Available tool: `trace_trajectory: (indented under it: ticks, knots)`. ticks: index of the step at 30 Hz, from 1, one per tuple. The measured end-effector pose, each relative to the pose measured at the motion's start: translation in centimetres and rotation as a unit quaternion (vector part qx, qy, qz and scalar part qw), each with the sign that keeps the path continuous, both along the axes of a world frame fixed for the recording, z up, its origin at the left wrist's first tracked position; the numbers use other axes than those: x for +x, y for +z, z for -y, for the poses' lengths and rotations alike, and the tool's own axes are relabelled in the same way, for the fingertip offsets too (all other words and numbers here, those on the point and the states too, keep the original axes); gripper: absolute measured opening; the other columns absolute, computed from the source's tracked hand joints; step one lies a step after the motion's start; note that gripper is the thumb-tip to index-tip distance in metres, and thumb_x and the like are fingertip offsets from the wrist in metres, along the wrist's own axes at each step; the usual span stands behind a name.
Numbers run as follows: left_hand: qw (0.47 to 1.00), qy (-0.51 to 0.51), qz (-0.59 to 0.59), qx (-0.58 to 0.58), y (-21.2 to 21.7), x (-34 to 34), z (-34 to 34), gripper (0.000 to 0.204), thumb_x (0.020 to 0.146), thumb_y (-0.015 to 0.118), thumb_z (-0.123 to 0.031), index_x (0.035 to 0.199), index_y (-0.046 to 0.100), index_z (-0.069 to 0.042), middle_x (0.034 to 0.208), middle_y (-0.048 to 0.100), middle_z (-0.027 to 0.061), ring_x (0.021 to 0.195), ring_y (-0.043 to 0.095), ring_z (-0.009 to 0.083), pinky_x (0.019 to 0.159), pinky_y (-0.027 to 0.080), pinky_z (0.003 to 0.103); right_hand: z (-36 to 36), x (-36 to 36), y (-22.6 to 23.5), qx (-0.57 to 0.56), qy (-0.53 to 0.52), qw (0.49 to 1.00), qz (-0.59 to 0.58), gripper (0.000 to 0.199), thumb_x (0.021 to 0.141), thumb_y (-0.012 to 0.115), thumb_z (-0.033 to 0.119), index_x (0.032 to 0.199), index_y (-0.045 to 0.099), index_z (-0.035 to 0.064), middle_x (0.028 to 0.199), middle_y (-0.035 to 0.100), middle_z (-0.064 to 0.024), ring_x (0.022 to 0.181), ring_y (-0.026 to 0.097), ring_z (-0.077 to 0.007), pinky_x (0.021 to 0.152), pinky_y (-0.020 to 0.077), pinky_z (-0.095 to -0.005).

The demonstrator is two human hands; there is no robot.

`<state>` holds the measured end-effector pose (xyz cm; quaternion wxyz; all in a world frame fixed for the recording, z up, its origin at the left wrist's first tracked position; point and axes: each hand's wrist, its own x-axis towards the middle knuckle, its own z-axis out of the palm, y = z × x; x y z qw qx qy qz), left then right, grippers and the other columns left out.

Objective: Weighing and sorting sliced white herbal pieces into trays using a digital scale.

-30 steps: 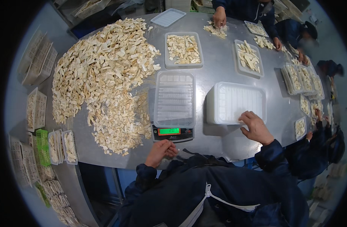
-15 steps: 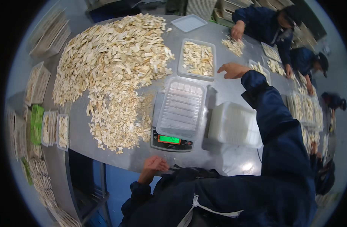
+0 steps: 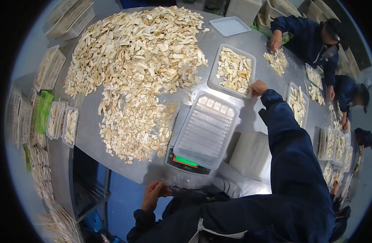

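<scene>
right hand [image 3: 259, 87]: reaching far across the grey metal bench [image 3: 250, 117], touching the near corner of the clear plastic tray filled with pale dried slices [image 3: 233, 69]; fingers curling on the rim, cannot tell if they are actually clamping it.
left hand [image 3: 154, 194]: resting at the near bench edge, fingers loosely bent, holding nothing.
filled tray: sitting beyond the scale, just beside the big loose heap of pale slices [image 3: 137, 69].
scale: small grey digital scale with a green display [image 3: 186, 161] is carrying an empty clear ribbed plastic tray [image 3: 205, 128], which is overhanging the platform.
risk 1: one-handed corner grip on a full, flimsy tray; it is likely flexing or tipping, spilling slices onto the bench.
risk 2: the blue sleeve [image 3: 289, 141] is passing right beside the empty tray; a brush could be knocking it off the scale or skewing the reading.
risk 3: dragging the filled tray back could be catching the empty tray's far edge.
risk 4: the stack of white empty trays [image 3: 252, 156] is lying under the forearm; an elbow drop could be shoving it.
nearby: other people in dark blue [image 3: 311, 36] are sorting slices at the far side, well apart.
</scene>
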<state>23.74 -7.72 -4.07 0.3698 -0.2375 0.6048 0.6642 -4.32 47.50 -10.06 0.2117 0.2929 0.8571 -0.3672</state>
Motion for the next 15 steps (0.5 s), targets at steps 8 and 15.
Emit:
trace_trajectory:
  ticks: [8, 15]
  knots:
    - [1.000, -0.017, 0.000, -0.009, 0.4, -2.8, -1.4, 0.027, 0.093, 0.049, -0.024, 0.088, 0.059, 0.000, 0.079, 0.065, 0.0106, 0.070, 0.064, 0.0179, 0.066, 0.050, 0.028, -6.6, 3.5, 1.1, -0.037, -0.034, 0.999, -0.005, 0.021, 0.073, 0.061, 0.013, 0.070, 0.064, -0.0075, 0.060, 0.063, -0.0136, 0.049, 0.064, -0.0220, 0.044, 0.0506, -0.0298]
    - [0.999, -0.053, -0.005, -0.003, -0.5, -3.9, -2.2, 0.025, 0.093, 0.049, -0.022, 0.089, 0.059, 0.000, 0.079, 0.064, 0.0100, 0.070, 0.064, 0.0179, 0.066, 0.050, 0.029, -10.4, 11.6, 3.1, -0.064, -0.124, 0.990, 0.034, 0.017, 0.077, 0.058, 0.010, 0.073, 0.062, -0.0068, 0.066, 0.065, -0.0159, 0.054, 0.066, -0.0239, 0.047, 0.0535, -0.0300]
